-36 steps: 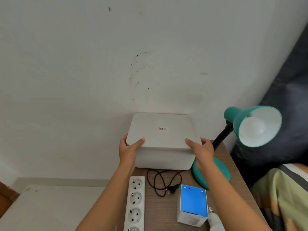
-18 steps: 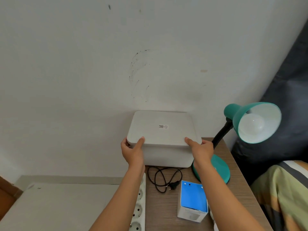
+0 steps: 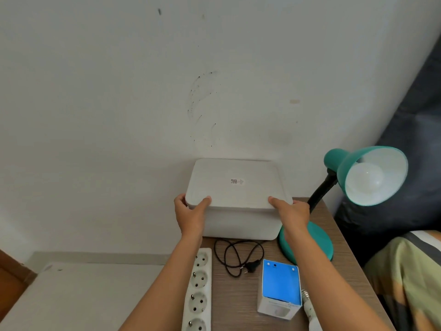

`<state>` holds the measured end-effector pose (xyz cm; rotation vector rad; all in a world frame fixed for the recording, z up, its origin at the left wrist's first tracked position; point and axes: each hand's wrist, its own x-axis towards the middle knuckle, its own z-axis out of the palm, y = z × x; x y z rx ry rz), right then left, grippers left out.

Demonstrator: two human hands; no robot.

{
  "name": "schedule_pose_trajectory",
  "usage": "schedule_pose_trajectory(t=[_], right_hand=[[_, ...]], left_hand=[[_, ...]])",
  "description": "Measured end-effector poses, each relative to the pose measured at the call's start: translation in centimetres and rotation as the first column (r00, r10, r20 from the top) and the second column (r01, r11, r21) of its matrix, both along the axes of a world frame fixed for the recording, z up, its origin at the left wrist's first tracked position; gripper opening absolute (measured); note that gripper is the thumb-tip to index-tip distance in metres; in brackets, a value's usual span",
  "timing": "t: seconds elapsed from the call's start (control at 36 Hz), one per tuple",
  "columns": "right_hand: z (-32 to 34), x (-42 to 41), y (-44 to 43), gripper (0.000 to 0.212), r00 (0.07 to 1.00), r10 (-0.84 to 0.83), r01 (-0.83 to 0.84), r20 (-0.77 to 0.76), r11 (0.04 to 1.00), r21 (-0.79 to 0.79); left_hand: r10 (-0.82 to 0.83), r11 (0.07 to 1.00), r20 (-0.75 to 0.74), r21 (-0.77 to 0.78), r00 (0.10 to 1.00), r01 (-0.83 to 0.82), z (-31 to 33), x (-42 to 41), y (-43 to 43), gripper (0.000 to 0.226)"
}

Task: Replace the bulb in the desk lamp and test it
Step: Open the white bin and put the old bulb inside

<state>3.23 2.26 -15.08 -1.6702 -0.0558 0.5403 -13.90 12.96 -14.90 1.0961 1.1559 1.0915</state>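
While both hands grip the lid edge of the white storage box [image 3: 236,199] at centre frame, left hand [image 3: 191,215] and right hand [image 3: 292,215] at its front corners, the bulb swap looks barely begun. At right, the teal desk lamp [image 3: 367,177] keeps a bulb [image 3: 366,179] in its shade; its plug [image 3: 251,267] lies unplugged on the counter [image 3: 238,297] beside the power strip [image 3: 198,290], and a blue bulb carton [image 3: 280,291] and loose bulb [image 3: 310,309] wait at lower right.
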Motion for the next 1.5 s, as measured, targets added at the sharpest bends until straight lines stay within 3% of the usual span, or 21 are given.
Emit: schedule_pose_trajectory(t=[0.06,0.17,0.47,0.61,0.69,0.75,0.83,1.14,1.25,1.33,1.5], right_hand=[[0.9,0.5,-0.3,0.057,0.996,0.085,-0.084,0.030,0.995,-0.045],[2.9,1.1,-0.2,0.092,0.973,0.226,-0.213,0.043,0.957,-0.197],[2.7,1.6,0.3,0.083,0.981,0.191,-0.195,-0.038,0.951,-0.241],[2.5,1.6,0.5,0.078,0.980,0.197,-0.182,0.024,0.943,-0.280],[2.6,1.2,0.5,0.088,0.980,0.190,-0.167,0.060,0.948,-0.271],[2.6,0.7,0.3,0.100,0.973,0.194,-0.153,0.125,0.948,-0.279],[2.6,-0.1,-0.3,0.098,0.950,0.188,-0.110,0.249,0.949,-0.295],[1.1,-1.3,-1.4,0.077,0.937,0.155,-0.132,0.313,0.987,-0.094],[0.6,-1.8,-1.8,0.081,0.938,0.175,-0.182,0.300,0.983,-0.006],[0.1,-2.1,-2.0,0.087,0.936,0.181,-0.192,0.300,0.981,0.008],[0.3,-1.9,-1.9,0.085,0.923,0.180,-0.201,0.340,0.979,0.025]], left_hand=[[-0.080,0.997,-0.059,0.009,0.995,0.080,0.4,-0.4,0.8,0.052],[-0.191,0.980,-0.138,0.026,0.972,0.197,0.9,-0.6,1.7,0.069],[-0.214,0.965,-0.185,0.115,0.959,0.237,0.2,-0.2,1.8,0.063],[-0.229,0.962,-0.205,0.098,0.951,0.253,0.3,-0.3,2.0,0.062],[-0.235,0.961,-0.213,0.097,0.948,0.260,0.4,-0.3,2.0,0.063],[-0.235,0.960,-0.216,0.101,0.948,0.261,0.4,-0.4,1.9,0.064],[-0.239,0.957,-0.215,0.113,0.947,0.267,0.4,-0.4,1.9,0.062],[-0.292,0.937,-0.149,0.152,0.945,0.313,-0.3,-1.3,1.1,0.068],[-0.317,0.924,-0.151,0.172,0.936,0.341,-0.5,-1.7,1.0,0.089],[-0.304,0.923,-0.144,0.199,0.942,0.329,-0.7,-1.8,0.9,0.080],[-0.270,0.928,-0.156,0.222,0.950,0.300,-1.0,-1.8,1.2,0.086]])
